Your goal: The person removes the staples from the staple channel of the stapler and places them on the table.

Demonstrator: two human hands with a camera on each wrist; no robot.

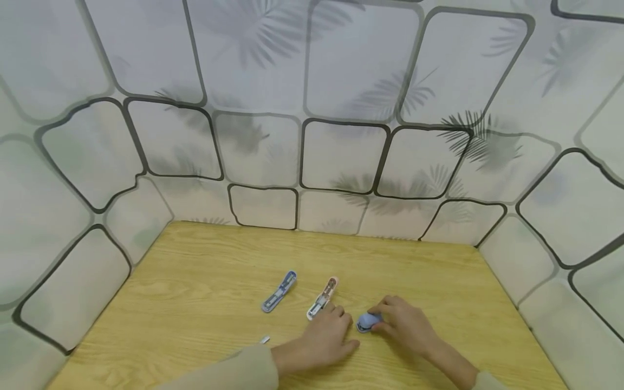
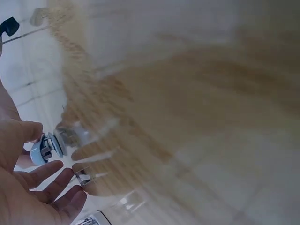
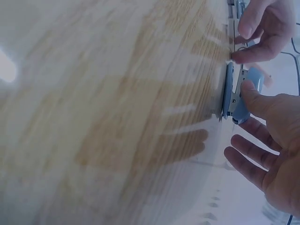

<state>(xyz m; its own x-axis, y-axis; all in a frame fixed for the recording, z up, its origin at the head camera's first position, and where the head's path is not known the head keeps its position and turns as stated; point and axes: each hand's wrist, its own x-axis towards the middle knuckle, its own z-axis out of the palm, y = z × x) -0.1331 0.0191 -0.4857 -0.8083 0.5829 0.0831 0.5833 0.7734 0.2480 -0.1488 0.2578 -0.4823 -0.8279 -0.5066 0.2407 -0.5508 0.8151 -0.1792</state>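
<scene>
A small light-blue stapler [image 1: 365,323] stands on the wooden table, and my right hand [image 1: 407,327] grips it between thumb and fingers. The right wrist view shows the right thumb against the upper arm of the stapler [image 3: 251,98], with the other fingers spread below. Just left of it, my left hand [image 1: 325,336] lies low over the table, fingers loosely extended. Beyond its fingertips is a white-and-pink stapler [image 1: 319,302], folded out flat. In the left wrist view a small shiny piece [image 2: 83,176] is near the left fingertips; whether they touch it I cannot tell.
A dark-blue stapler [image 1: 279,292], also folded out flat, lies farther left on the table [image 1: 195,281]. Close to the left sleeve is a small white-and-grey piece [image 1: 265,339]. Patterned fabric walls [image 1: 341,157] enclose the table at the back and sides.
</scene>
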